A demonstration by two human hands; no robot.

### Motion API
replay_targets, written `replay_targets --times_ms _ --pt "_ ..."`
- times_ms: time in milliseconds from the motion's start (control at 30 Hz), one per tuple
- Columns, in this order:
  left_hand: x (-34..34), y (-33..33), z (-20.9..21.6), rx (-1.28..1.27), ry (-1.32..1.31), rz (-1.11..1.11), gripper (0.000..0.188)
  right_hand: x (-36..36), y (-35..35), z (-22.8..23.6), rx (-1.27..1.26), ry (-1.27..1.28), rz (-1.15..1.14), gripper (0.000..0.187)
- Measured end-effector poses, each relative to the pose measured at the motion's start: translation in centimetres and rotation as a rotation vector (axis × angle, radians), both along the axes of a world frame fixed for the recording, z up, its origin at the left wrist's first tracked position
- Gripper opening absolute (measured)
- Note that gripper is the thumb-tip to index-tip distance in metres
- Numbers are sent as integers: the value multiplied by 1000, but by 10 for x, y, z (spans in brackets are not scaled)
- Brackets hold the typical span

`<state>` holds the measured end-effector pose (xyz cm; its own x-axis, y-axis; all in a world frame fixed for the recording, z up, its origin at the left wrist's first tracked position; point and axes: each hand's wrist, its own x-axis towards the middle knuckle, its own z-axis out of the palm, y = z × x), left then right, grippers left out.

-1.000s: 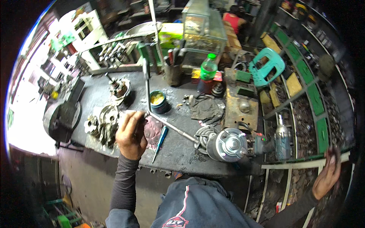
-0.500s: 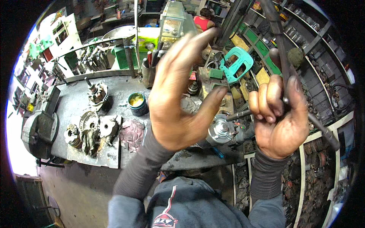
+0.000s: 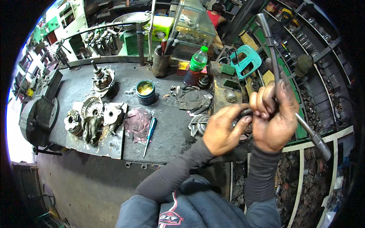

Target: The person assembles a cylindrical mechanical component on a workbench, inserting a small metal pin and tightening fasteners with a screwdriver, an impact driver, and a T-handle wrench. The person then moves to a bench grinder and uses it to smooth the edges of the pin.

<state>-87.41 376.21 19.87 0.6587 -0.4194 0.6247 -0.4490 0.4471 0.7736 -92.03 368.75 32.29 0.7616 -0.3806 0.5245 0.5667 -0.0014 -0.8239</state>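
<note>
A Y-shaped socket wrench [image 3: 269, 40] is gripped in my right hand [image 3: 274, 125], whose fingers curl around its middle. One arm of it points up and away, another down to the right. Toward the left runs its third arm, and my left hand [image 3: 226, 131] closes its thumb and fingers about that arm, whose end they mostly hide. Behind my left hand, a ribbed metal machine part [image 3: 197, 125] shows only in part at the bench's right side. A dark rag [image 3: 194, 99] lies just beyond it.
On the bench [image 3: 167, 133] are a blue screwdriver [image 3: 151, 131], a pink rag [image 3: 137, 123], an open grease tub [image 3: 145, 91], a bottle [image 3: 198, 60] and dismantled metal parts [image 3: 93, 108]. A bench grinder [image 3: 36, 121] stands left, parts shelves [image 3: 304, 163] right. A person [image 3: 216, 16] is at the back.
My left hand, raised and open before, has come down to the right and closed on the wrench's left arm. My right hand still holds the wrench. The view has shifted, uncovering the bottle and screwdriver.
</note>
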Motion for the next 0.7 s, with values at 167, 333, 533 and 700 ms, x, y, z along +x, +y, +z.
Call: replay_targets --times_ms 167,333,533,700 --pt "-8 -15 -4 -21 -14 137 25 1 -11 12 110 82 283 47" --pt "-12 -14 -5 -96 0 180 26 -57 32 -14 -828 91 -1001 39" --pt "-8 -9 -7 -65 33 35 27 -17 -11 -6 -1407 213 -1092 48" --pt "-11 -7 -5 45 117 20 28 22 -27 4 98 -561 595 22"
